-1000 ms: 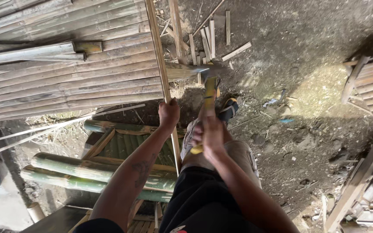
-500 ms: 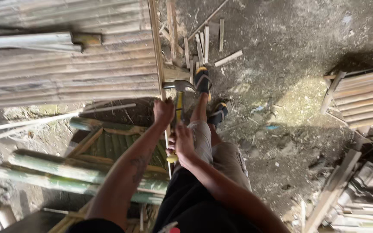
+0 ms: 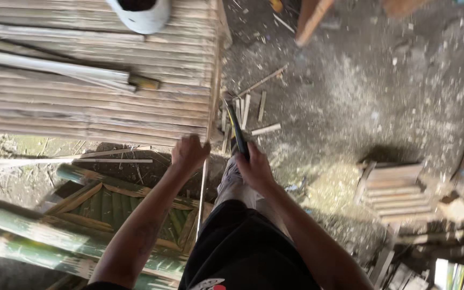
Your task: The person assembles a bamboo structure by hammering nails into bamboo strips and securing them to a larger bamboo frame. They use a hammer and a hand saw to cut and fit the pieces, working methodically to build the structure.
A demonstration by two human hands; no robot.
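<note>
Nearest the camera, both bare forearms reach forward and down from above black shorts (image 3: 243,252), the knee beneath them bent over a dirt floor (image 3: 339,107). The left hand (image 3: 189,153) sits at the lower edge of a panel of bamboo slats (image 3: 92,91), its fingers curled shut around a thin bamboo strip (image 3: 204,182) that runs upright along the panel's right edge and drops below the hand toward the shorts. The right hand (image 3: 254,169) lies just beside it, a little nearer the knee, wrist straight, closed in a fist around the handle of a dark tool with a yellow streak (image 3: 236,126). The tool points up and slightly left from the fist, its far end close to the strip and the panel's edge; blur hides what kind of tool it is.

Below the left forearm lie green bamboo poles (image 3: 33,236) and a woven green frame (image 3: 119,207). Beyond the hands, short cut splints (image 3: 253,115) lie scattered on the floor beside the panel. To the right sits a small slatted piece (image 3: 396,188). Farthest off, a white bucket (image 3: 140,13) stands on the panel's top.
</note>
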